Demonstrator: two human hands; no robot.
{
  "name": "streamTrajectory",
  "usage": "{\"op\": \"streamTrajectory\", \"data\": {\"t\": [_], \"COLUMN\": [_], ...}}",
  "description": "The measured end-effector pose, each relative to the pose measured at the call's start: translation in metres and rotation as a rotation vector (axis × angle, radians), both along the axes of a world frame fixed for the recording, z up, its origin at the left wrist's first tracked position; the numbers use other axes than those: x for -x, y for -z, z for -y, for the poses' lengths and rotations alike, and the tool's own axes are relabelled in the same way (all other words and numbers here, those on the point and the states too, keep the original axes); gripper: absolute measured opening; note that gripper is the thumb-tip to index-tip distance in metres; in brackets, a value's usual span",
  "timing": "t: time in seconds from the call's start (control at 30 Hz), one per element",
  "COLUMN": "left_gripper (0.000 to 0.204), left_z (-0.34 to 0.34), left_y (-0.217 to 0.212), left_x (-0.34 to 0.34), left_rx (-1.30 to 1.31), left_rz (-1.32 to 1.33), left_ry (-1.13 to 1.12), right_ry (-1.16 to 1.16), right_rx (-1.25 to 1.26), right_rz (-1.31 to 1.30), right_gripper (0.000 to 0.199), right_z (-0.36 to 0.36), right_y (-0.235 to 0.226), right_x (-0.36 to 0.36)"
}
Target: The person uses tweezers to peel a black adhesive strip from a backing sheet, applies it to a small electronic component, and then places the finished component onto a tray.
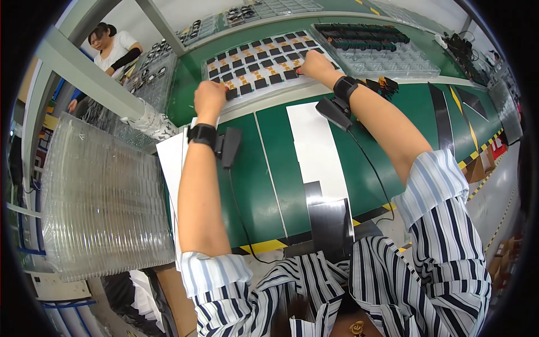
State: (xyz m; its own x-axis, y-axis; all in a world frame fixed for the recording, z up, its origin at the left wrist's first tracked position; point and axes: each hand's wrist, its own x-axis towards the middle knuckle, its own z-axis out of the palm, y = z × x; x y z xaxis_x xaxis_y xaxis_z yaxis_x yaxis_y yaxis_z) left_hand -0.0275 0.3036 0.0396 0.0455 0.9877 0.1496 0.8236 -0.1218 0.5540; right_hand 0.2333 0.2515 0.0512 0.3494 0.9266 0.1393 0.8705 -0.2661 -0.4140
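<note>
Black squares (246,89), glossy green tabletop (247,174), clear ribbed stack (106,202)

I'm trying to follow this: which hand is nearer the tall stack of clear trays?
Left. The left hand is beyond the tray stack, to its right; the right hand is farther right and forward.

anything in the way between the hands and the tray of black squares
Nothing visible: the left hand is at the near left corner of the tray of black squares, the right hand at its near right part. The clear compartment tray sits off to the right, not between.
</note>
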Motion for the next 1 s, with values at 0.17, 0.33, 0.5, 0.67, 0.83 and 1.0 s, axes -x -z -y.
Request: {"op": "streamTrajectory", "data": {"t": [0.17,0.33,0.5,0.67,0.83,1.0], "left_gripper": [0.024,0.027,0.029,0.029,0.029,0.026], "left_z": [0.016,0.017,0.005,0.009,0.022,0.012], "left_y": [-0.006,-0.008,-0.012,-0.024,-0.012,-0.013], "left_x": [-0.027,-0.031,-0.02,-0.046,-0.057,-0.064], "left_rx": [0.132,0.032,0.056,0.258,-0.016,0.089], "left_rz": [-0.138,-0.169,0.235,-0.017,-0.178,-0.105], "left_ry": [0.003,0.037,0.053,0.15,0.138,0.112], "right_ry": [0.052,0.038,0.037,-0.028,-0.059,-0.042], "right_rx": [-0.037,0.008,-0.023,0.041,0.023,0.049], "right_rz": [0.006,0.102,-0.012,-0.072,0.061,-0.035], "right_gripper": [0.034,0.034,0.034,0.035,0.036,0.036], "right_z": [0.003,0.007,0.001,-0.002,0.007,0.0], "right_y": [-0.004,-0.006,-0.01,-0.01,-0.011,-0.01], "right_x": [-0.003,0.006,-0.003,0.009,0.036,0.031]}}
